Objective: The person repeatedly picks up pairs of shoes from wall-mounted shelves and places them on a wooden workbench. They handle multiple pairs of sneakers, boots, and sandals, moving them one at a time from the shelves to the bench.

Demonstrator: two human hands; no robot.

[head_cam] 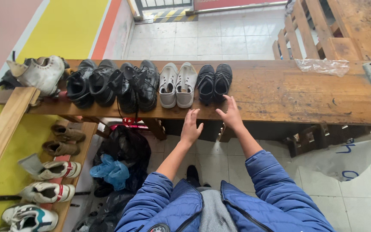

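1. We look down from head height at a long wooden surface (pixel 280 92) that runs from nine o'clock to three o'clock across the view.
2. Our left hand (pixel 190 128) reaches toward twelve o'clock, its grip wide, fingers spread and holding nothing; the fingertips lie at the near edge of the surface, just below a pair of white shoes (pixel 177 85).
3. Our right hand (pixel 231 114) is also wide in its grip and empty, fingers splayed on the surface, just beside the heels of a pair of small black shoes (pixel 214 81), which sit at its eleven o'clock. We cannot tell whether the fingers touch them.
4. Both pairs stand side by side, toes pointing to twelve o'clock.
5. At nine o'clock from the white pair stand black lace-up boots (pixel 138 86), then more black boots (pixel 89 82), then a worn white boot (pixel 39 74).
6. At two o'clock lies a crumpled clear plastic bag (pixel 323 66).
7. At seven o'clock, a low slatted rack (pixel 5 129) holds brown and white trainers; dark bags with a blue one (pixel 110 171) sit on the tiled floor.
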